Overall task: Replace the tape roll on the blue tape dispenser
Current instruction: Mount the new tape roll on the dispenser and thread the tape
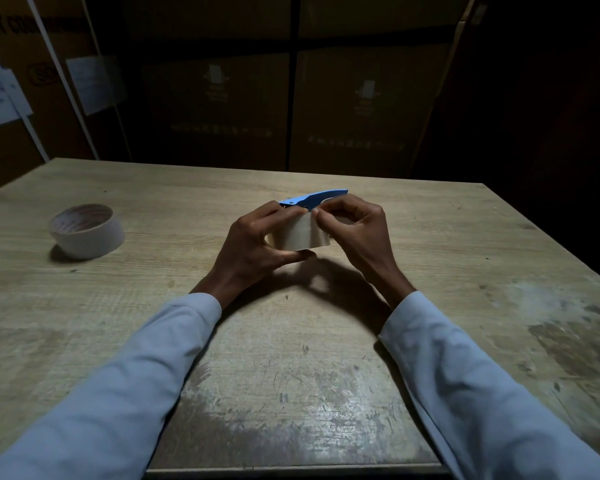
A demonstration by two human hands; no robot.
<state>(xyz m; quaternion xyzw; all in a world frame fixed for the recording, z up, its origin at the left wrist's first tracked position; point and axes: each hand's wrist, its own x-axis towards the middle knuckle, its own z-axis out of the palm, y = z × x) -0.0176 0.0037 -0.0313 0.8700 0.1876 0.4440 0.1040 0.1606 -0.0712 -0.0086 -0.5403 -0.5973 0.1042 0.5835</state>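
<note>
A roll of brownish clear tape (pixel 300 235) is held just above the middle of the wooden table (pixel 430 237). My left hand (pixel 257 244) grips it from the left, thumb under the roll. My right hand (pixel 354 226) pinches the roll's upper edge with thumb and forefinger. Behind both hands the blue tape dispenser (pixel 312 198) shows only its top; how it sits relative to the roll is hidden. A second, nearly spent roll with a white cardboard core (pixel 85 231) lies flat at the table's left.
Stacked cardboard boxes (pixel 361 109) form a dark wall behind the table's far edge. Paper labels (pixel 0 98) hang on boxes at the far left. The room is dim, and the table surface is worn and scratched near me.
</note>
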